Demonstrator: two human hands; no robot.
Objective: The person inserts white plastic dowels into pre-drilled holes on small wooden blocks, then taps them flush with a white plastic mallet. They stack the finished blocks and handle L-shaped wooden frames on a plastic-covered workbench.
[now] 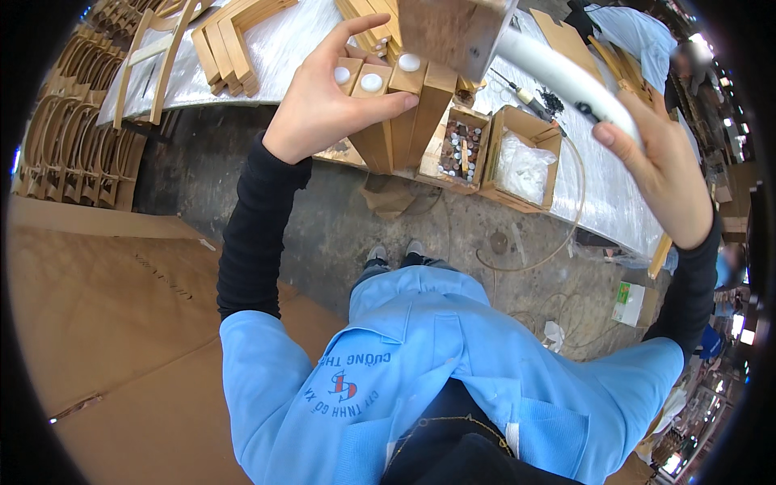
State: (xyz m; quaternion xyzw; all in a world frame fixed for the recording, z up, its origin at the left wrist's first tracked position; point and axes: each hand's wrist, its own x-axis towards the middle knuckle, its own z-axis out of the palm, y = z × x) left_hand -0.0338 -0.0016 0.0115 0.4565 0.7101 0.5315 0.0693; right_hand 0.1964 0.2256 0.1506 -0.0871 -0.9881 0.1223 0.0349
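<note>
Left hand (327, 109): thumb laid across, index finger raised; light-brown upright wooden bars with round white caps (416, 117) clasped between thumb and other fingers at the near edge of the plastic-covered table (598, 194). Right hand (659, 166): fingers clamped on white-handled wooden-headed mallet (485, 40), held raised. Right side bounded by brown cardboard box (515, 200); near side opened onto grey floor (323, 218).

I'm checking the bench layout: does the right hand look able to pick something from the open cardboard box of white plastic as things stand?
Probably not just now: the right hand grips the mallet, though the cardboard box looks open on top and uncovered.
</note>
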